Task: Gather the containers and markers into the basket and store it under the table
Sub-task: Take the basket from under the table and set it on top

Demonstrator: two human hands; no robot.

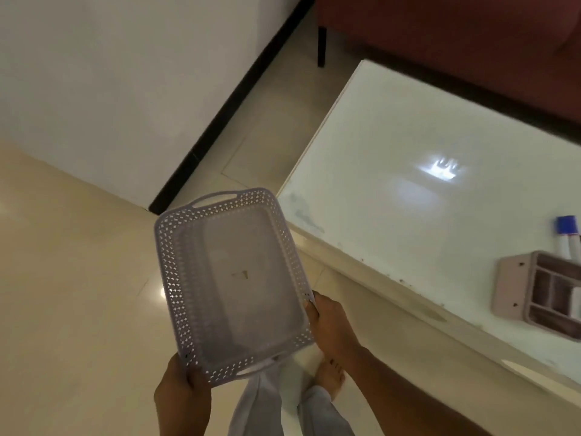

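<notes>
Basket (232,284), pale lilac plastic w/ perforated sides and cut-out handles, is held up over a cream tiled floor (69,278), empty. Left hand (182,391) is closed around its near corner; right hand (330,325) is closed on its right rim, near the corner. To the right, a white table (408,146) carries a pinkish divided container (540,294) and, just beyond it, markers (569,237), one w/ a blue cap. Bare foot (328,376) shows below the basket.

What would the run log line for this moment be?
stage: basket fetched | basket: empty, held above floor | left hand: near rim | right hand: side rim | markers, organizer: on table
</notes>
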